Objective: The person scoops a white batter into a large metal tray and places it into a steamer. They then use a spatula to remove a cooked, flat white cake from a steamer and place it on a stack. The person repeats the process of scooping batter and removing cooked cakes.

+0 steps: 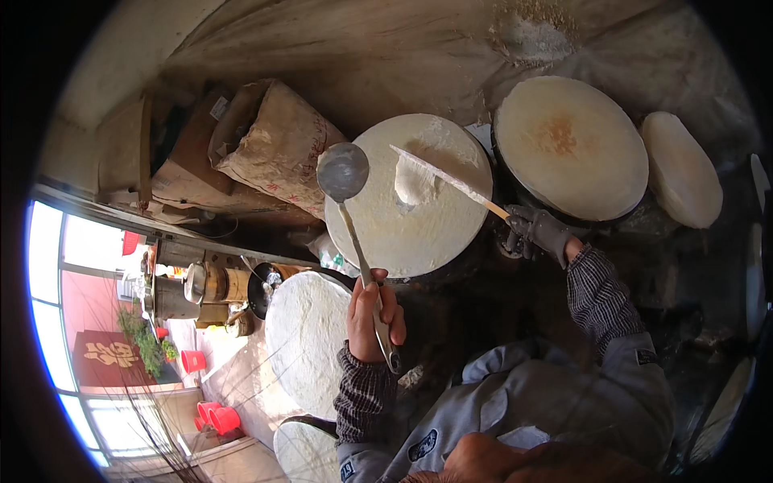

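My bare left hand (375, 320) grips the long handle of a metal ladle (343, 172), whose round bowl is raised near the left edge of a round griddle. In my gloved right hand (537, 232) is a thin batter-coated wooden spreader (450, 179), its blade lying across a pale mound of batter (415, 181). Beneath the mound, a pale layer (386, 235) covers the griddle. To the right, a second griddle carries a round flatbread (570, 148) with a browned centre. Whether the ladle holds anything is hard to tell.
A folded flatbread (682, 169) lies at the far right. At the left stand a paper sack (284, 145) bearing writing and a cardboard box (196, 151). Another pale-covered round surface (308, 344) is left of my left hand, with red buckets (224, 419) beyond.
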Demonstrator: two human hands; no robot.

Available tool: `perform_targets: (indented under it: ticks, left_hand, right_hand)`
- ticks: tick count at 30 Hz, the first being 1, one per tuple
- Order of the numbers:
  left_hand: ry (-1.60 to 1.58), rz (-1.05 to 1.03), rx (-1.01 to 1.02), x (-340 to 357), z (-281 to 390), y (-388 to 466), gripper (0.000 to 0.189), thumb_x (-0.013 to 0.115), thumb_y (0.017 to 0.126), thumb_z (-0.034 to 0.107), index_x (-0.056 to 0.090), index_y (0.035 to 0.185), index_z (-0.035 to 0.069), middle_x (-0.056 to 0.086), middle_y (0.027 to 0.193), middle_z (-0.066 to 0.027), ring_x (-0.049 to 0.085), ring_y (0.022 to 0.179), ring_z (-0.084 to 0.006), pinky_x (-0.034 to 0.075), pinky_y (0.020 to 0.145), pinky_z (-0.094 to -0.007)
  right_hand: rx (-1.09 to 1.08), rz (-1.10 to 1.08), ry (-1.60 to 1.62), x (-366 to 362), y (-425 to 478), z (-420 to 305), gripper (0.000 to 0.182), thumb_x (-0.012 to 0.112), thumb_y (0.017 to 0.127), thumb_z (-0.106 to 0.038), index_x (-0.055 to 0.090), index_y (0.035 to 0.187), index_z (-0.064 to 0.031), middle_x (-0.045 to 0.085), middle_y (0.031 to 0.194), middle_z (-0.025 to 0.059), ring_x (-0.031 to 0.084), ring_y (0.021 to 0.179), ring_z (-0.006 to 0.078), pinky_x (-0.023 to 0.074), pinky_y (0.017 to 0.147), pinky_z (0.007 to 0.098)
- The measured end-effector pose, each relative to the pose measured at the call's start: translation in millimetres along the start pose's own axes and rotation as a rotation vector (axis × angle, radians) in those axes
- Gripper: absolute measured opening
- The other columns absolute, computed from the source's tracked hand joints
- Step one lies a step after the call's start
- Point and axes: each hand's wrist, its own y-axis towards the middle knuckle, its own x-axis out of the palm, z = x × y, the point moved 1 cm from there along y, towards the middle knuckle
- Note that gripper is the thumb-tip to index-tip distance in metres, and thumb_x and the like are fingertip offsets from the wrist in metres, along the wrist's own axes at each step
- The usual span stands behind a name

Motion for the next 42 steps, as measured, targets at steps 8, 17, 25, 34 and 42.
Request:
perform_targets:
  ticks: [8,17,25,34,42]
  left_hand:
    - [-0.178,-0.129,-0.139,-9,-6,-7,0.023,0.033,0.087,0.024,0.042,0.099,0.007,0.033,0.051,-0.0018,0.032,0.029,-0.0134,0.029,0.027,-0.0235]
    - [-0.16,0.001,-0.305,-22,-22,6,0.023,0.033,0.088,0.025,0.044,0.1,0.009,0.036,0.055,-0.0001,0.035,0.034,-0.0124,0.03,0.03,-0.0242]
    - [-0.4,-0.075,-0.385,-28,-22,3,0.025,0.032,0.088,0.026,0.044,0.103,0.01,0.033,0.056,0.0024,0.032,0.035,-0.0103,0.029,0.031,-0.0238]
    - [-0.933,-0.272,-0.174,-21,-13,-23,0.03,0.026,0.09,0.02,0.035,0.112,0.002,0.034,0.053,0.0008,0.033,0.028,-0.0089,0.028,0.023,-0.0204]
    - [-0.961,-0.465,-0.17,8,3,4,0.036,0.02,0.09,0.019,0.033,0.116,-0.002,0.037,0.055,-0.0003,0.037,0.029,-0.0088,0.031,0.024,-0.0222]
  right_hand:
    - [0.02,-0.086,0.016,5,-10,11,0.033,0.042,0.086,-0.027,0.043,0.113,-0.0074,0.058,0.07,0.008,0.049,0.04,0.0141,0.0413,0.037,0.0246]
    - [0.078,-0.109,0.075,20,-21,10,0.032,0.042,0.086,-0.027,0.045,0.108,-0.0025,0.06,0.071,0.0102,0.05,0.042,0.0158,0.0415,0.042,0.0274]
    - [0.171,-0.136,0.188,28,-33,11,0.034,0.045,0.085,-0.03,0.045,0.109,-0.0068,0.06,0.072,0.0108,0.051,0.049,0.0136,0.0405,0.043,0.0244]
    - [-0.549,-0.123,0.015,40,-23,20,0.034,0.045,0.085,-0.024,0.042,0.114,-0.0069,0.054,0.074,0.0063,0.046,0.051,0.0066,0.0414,0.044,0.0168]
    - [-0.905,0.256,-0.354,36,-43,-102,0.037,0.044,0.086,-0.022,0.04,0.119,-0.0063,0.053,0.082,0.0064,0.048,0.058,0.0059,0.044,0.05,0.0195]
